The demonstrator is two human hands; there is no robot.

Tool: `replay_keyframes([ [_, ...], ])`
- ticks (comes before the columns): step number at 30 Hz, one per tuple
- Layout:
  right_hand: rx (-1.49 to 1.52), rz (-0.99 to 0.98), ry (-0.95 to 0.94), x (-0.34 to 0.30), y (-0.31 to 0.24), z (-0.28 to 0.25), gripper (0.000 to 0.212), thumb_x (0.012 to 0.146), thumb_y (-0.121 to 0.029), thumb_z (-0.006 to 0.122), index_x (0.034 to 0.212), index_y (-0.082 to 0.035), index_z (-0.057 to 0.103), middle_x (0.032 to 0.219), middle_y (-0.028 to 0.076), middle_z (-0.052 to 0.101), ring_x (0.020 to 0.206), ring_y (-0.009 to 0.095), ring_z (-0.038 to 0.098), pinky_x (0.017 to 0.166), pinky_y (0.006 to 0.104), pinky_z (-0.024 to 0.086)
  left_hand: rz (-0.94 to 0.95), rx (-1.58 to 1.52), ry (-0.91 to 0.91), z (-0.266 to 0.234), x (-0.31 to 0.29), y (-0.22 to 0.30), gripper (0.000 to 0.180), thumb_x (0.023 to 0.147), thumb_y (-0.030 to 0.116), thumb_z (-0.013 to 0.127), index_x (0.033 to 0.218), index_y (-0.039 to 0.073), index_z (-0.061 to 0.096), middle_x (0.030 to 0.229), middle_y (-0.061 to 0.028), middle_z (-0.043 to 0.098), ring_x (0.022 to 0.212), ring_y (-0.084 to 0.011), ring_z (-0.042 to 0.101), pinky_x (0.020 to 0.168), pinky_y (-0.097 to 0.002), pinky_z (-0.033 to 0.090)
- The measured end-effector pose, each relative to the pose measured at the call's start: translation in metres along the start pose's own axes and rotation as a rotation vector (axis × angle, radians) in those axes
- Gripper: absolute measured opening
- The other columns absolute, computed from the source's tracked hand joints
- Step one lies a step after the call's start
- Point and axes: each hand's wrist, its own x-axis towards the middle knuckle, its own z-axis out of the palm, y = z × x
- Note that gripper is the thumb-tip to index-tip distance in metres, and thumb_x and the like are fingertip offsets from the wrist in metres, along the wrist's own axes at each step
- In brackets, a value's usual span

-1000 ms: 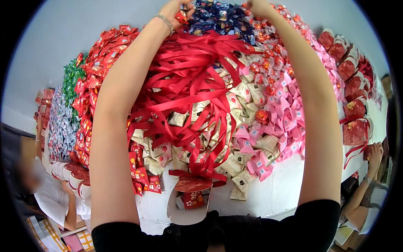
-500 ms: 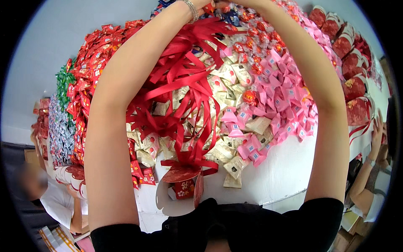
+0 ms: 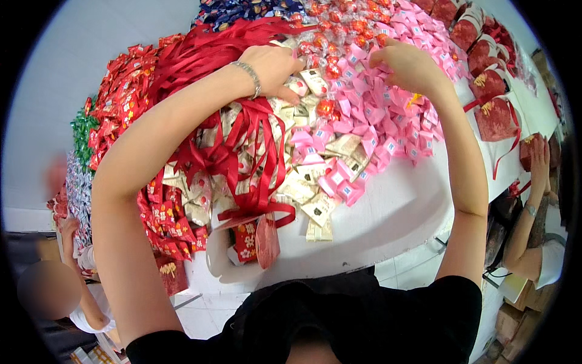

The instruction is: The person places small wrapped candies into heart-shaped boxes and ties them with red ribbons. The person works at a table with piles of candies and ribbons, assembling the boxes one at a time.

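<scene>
My left hand [image 3: 273,68], with a bracelet at its wrist, is back-up over the cream candy packets [image 3: 313,80], beside a bundle of red ribbons [image 3: 209,51]. Its thumb stands apart from its curled fingers; the palm side is hidden. My right hand [image 3: 413,65] hangs over the pink candy packets [image 3: 388,115], its fingers bent and apart, and nothing shows in them. Close to my body stands an open white-and-red gift box [image 3: 267,239] with red ribbon at its top. Inside it lies a red flowered packet [image 3: 246,241].
Red packets [image 3: 130,79], green candies [image 3: 83,130] and silvery candies [image 3: 79,182] lie left; dark blue candies [image 3: 245,13] and clear-wrapped red candies [image 3: 357,27] lie far. Red gift boxes [image 3: 488,85] line the right. People [image 3: 48,297] work at both sides.
Both hands have come back from the far edge, the right one over the pink packets and the left over the cream ones. The view has shifted, showing more of the far piles.
</scene>
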Motion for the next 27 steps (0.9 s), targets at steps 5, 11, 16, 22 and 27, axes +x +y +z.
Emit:
replay_keyframes([
  [5, 0.137, -0.097, 0.182, -0.012, 0.016, 0.034, 0.048, 0.071, 0.004, 0.066, 0.114, -0.016, 0.065, 0.107, 0.013, 0.056, 0.101, 0.032, 0.061, 0.081, 0.0428, 0.051, 0.109, -0.046, 0.117, -0.016, -0.001, -0.020, 0.035, 0.082, 0.043, 0.062, 0.089, 0.009, 0.069, 0.089, -0.0120, 0.066, 0.083, -0.0323, 0.064, 0.072, -0.0448, 0.052],
  [11, 0.014, -0.036, 0.423, -0.020, 0.025, 0.066, 0.034, 0.079, 0.000, 0.058, 0.111, -0.009, 0.067, 0.118, 0.013, 0.061, 0.099, 0.033, 0.063, 0.083, 0.0415, 0.051, -0.143, -0.630, 0.337, -0.039, -0.056, -0.026, 0.037, 0.095, 0.031, 0.057, 0.108, -0.003, 0.064, 0.094, -0.0075, 0.070, 0.082, -0.0188, 0.069, 0.072, -0.0312, 0.054],
  [16, -0.078, 0.074, 0.563, -0.024, 0.038, 0.085, 0.029, 0.083, -0.008, 0.053, 0.103, -0.017, 0.073, 0.117, 0.010, 0.063, 0.094, 0.031, 0.064, 0.083, 0.0405, 0.052, -0.364, -1.502, 0.571, -0.046, -0.162, 0.066, 0.031, 0.094, 0.020, 0.056, 0.115, -0.002, 0.058, 0.094, -0.0099, 0.068, 0.080, -0.0146, 0.065, 0.073, -0.0303, 0.055],
  [22, -0.229, 0.051, 0.897, -0.028, 0.009, 0.067, 0.022, 0.081, -0.012, 0.062, 0.099, -0.020, 0.073, 0.115, 0.000, 0.064, 0.104, 0.022, 0.060, 0.084, 0.0336, 0.051, -0.139, -0.939, 0.854, -0.006, -0.239, 0.141, 0.026, 0.089, 0.016, 0.061, 0.110, 0.000, 0.056, 0.104, -0.0106, 0.058, 0.095, -0.0219, 0.058, 0.084, -0.0323, 0.047],
  [27, 0.649, -0.115, 0.920, -0.051, -0.082, 0.012, 0.014, 0.089, -0.014, 0.063, 0.101, -0.010, 0.068, 0.082, 0.007, 0.070, 0.068, 0.024, 0.066, 0.063, 0.0310, 0.050, -0.056, -0.842, 0.853, 0.006, -0.245, 0.130, 0.021, 0.074, 0.002, 0.056, 0.095, 0.004, 0.056, 0.102, -0.0088, 0.055, 0.097, -0.0238, 0.053, 0.089, -0.0344, 0.043],
])
